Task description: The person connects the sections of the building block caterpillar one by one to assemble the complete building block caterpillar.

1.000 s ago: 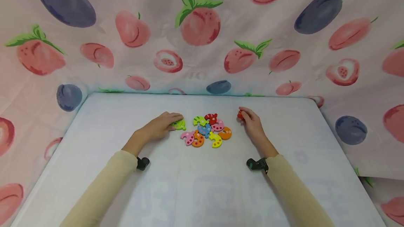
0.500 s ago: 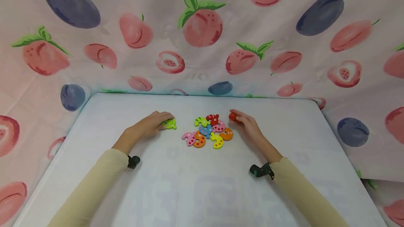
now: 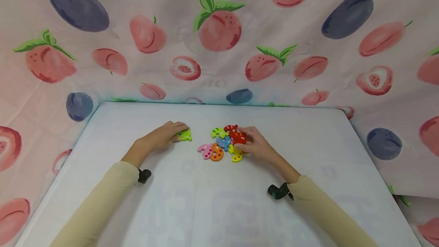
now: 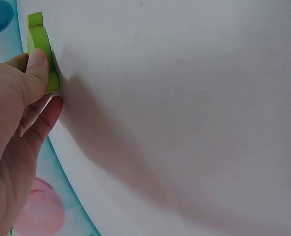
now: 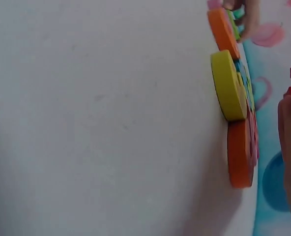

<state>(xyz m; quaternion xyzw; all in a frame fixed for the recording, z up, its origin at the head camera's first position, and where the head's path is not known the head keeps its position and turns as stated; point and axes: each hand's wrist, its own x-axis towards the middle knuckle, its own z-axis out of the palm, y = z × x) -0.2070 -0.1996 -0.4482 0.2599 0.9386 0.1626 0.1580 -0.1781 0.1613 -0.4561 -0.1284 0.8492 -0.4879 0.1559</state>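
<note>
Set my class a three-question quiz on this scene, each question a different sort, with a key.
1. True or false: the left hand holds a green piece.
2. What colour is the piece in the right hand? A) blue B) red C) yellow
3. Fill in the colour: in the head view, the leftmost pink piece lies right beside the ____ piece.

Key: 1. True. 2. B, the red piece. 3. Orange piece.

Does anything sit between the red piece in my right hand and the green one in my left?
Yes: in the head view, the striped green piece and the blue piece lie between the held red piece and the held green piece.
</note>
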